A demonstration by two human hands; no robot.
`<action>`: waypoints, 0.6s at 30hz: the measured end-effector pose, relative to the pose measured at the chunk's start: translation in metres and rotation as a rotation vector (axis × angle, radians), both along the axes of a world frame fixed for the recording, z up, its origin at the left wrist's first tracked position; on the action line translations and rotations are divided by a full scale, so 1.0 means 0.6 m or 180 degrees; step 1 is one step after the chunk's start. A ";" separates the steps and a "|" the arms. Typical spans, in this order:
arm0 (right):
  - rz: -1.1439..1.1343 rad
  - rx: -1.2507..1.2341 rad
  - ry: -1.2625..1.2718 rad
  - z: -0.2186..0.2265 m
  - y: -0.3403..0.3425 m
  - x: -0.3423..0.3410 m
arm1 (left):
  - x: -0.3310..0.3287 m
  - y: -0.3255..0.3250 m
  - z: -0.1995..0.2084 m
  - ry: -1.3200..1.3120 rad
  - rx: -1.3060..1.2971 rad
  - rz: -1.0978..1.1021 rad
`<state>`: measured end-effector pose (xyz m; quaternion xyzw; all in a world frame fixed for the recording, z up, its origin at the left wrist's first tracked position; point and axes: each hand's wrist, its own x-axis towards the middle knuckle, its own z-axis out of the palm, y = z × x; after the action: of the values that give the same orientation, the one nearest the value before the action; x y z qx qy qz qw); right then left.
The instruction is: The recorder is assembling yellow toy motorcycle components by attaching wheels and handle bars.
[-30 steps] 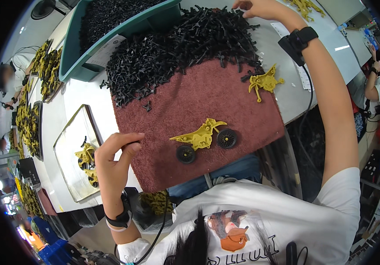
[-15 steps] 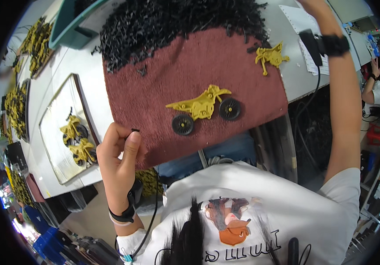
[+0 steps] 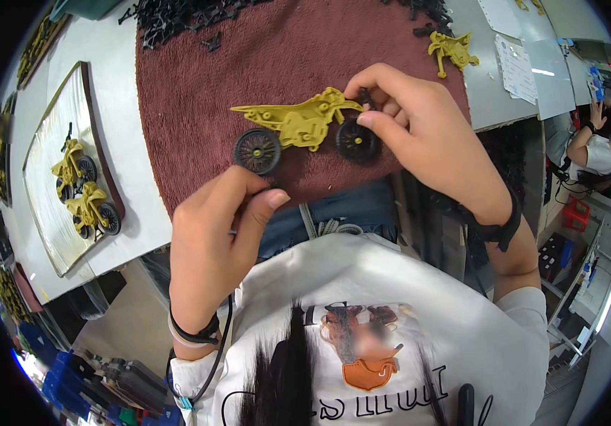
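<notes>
Yellow toy motorbike (image 3: 295, 124) lies on its side at the centre of the frame. Below its rear wheel (image 3: 257, 150), my left hand (image 3: 213, 224) has its grip nearly pressed together, seemingly pinching a small dark piece (image 3: 271, 183). My right hand (image 3: 426, 135) pinches a black part (image 3: 367, 99) at the fork, its thumb just beside the front wheel (image 3: 357, 140). If I push crookedly there, I could bend the fork or loosen that wheel; a loose left grip could drop the tiny piece into my lap. The soft dark red cloth (image 3: 192, 106) may also let the toy shift under uneven pressure.

Farther out, a tray (image 3: 53, 121) on the desk (image 3: 124, 238), frame left, holds two toys; a yellow body (image 3: 453, 50) sits upper right, black pieces (image 3: 184, 25) upper left. At far right is a co-worker (image 3: 596, 153).
</notes>
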<state>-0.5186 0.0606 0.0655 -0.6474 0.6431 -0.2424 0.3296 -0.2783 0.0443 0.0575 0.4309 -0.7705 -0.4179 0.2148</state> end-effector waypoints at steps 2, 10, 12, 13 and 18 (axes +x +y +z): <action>0.0032 -0.0198 0.0018 -0.008 0.001 0.012 | 0.000 -0.005 0.000 -0.0095 -0.0129 0.0001; 0.0027 -0.0126 -0.0244 0.002 -0.011 0.014 | -0.039 0.030 -0.027 -0.0900 -0.1567 0.0222; -0.0034 -0.0009 -0.0393 0.005 -0.012 0.011 | -0.045 0.033 -0.032 -0.0990 -0.1640 0.0235; -0.0030 -0.0015 -0.0405 0.007 -0.012 0.007 | -0.049 0.033 -0.034 -0.1074 -0.1731 0.0245; -0.0034 0.0149 -0.0050 0.053 -0.028 0.023 | -0.064 0.040 -0.037 -0.1271 -0.1769 0.0372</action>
<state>-0.5049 0.0440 0.0974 -0.6341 0.6494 -0.2342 0.3483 -0.3166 0.0683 0.0352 0.4726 -0.8557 -0.0865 0.1925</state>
